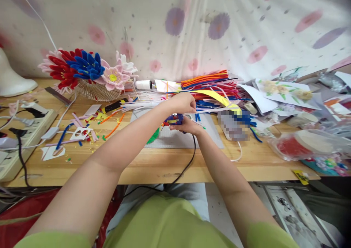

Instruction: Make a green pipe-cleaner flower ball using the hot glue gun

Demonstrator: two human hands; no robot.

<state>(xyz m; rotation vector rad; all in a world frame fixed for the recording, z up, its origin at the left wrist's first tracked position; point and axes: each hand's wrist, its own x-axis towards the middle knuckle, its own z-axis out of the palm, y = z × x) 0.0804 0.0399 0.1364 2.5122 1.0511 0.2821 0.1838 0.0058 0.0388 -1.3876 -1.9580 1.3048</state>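
My right hand [189, 125] is wrapped round a blue glue gun [174, 119] whose nozzle points left. From its grip a black cord runs down over the table edge. My left hand [186, 102] reaches across just above and behind the gun, its fingers curled and pinched together. A thin pale strip [210, 110] stretches rightward from beside these fingers; whether they hold it I cannot tell. Left of the nozzle, close to the mat, is a round green piece [153, 136]. Both hands are over the grey mat [175, 142].
Pipe cleaners [205, 81] lie heaped at the back. Fuzzy flowers [87, 67] stand back left. Scraps [82, 133] and a power strip [27, 145] occupy the left side. A white-corded item, blurred out [233, 125], is right of the mat. Papers [282, 91] and plastic bags [304, 142] crowd the right.
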